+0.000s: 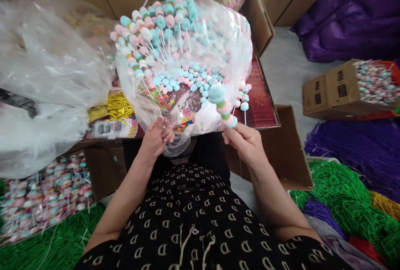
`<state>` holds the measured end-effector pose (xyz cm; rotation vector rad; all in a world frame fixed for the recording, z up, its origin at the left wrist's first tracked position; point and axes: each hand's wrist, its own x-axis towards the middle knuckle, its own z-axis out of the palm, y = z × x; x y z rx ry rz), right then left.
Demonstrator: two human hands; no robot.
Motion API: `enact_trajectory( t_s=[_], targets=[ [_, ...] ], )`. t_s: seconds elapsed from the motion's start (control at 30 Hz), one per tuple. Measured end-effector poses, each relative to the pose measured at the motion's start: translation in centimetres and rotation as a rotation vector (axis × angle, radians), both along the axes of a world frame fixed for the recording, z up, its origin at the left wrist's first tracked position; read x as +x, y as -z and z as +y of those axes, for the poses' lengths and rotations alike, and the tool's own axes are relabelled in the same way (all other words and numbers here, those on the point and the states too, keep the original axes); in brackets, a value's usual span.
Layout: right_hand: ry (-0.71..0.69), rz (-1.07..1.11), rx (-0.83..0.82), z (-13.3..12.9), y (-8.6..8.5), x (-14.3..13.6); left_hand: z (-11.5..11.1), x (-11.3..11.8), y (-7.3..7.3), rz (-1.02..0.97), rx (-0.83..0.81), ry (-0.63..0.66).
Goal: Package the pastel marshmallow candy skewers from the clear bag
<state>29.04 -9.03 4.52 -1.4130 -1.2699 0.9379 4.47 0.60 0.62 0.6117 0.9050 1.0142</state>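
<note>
My right hand (242, 138) grips the lower end of a candy skewer (223, 107), which stands up with blue, green and pink pieces. At the near edge of a clear plastic bag (237, 49), my left hand (157, 134) has its fingers closed together; what they pinch is too small to tell. Inside the bag lie loose blue and pink candies (200, 79), small colourful rings (161, 98) and a printed packet (186, 116). Many finished candy skewers (168, 9) are piled at the bag's far side.
Gold twist ties (112, 106) and printed cards (114, 128) lie left on the red table (261, 95). A big plastic bag (46, 78) bulges at the left. Open cardboard boxes (289, 149) and green strands (350, 203) are at the right.
</note>
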Motion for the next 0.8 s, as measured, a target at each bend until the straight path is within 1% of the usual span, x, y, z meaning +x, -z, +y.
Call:
enact_trajectory(
  t_s=[0.1,0.2,0.3,0.43,0.63,0.73,0.8],
  targets=[
    [-0.094,-0.187,0.028,-0.7,-0.6,0.8,0.1,-0.1,0.3,-0.023,0.021,0.020],
    [-0.155,-0.316,0.078,-0.6,-0.7,1.1,0.3,-0.3,0.4,-0.030,0.072,0.057],
    [-0.204,-0.432,0.112,-0.3,-0.8,1.7,0.5,-0.5,0.2,-0.011,0.103,0.067],
    [-0.256,-0.552,0.137,-0.3,-1.1,3.1,0.8,-0.8,-0.3,0.058,0.140,0.095],
    [-0.267,-0.665,0.099,-0.5,-1.0,5.0,1.2,-1.9,-0.2,0.212,0.210,0.164],
    [-0.239,-0.670,0.063,-0.7,-1.0,5.3,1.4,-2.2,-0.1,0.272,0.252,0.205],
    [-0.198,-0.679,0.066,-0.9,-0.9,5.4,1.6,-2.4,-0.2,0.299,0.270,0.209]
  ],
)
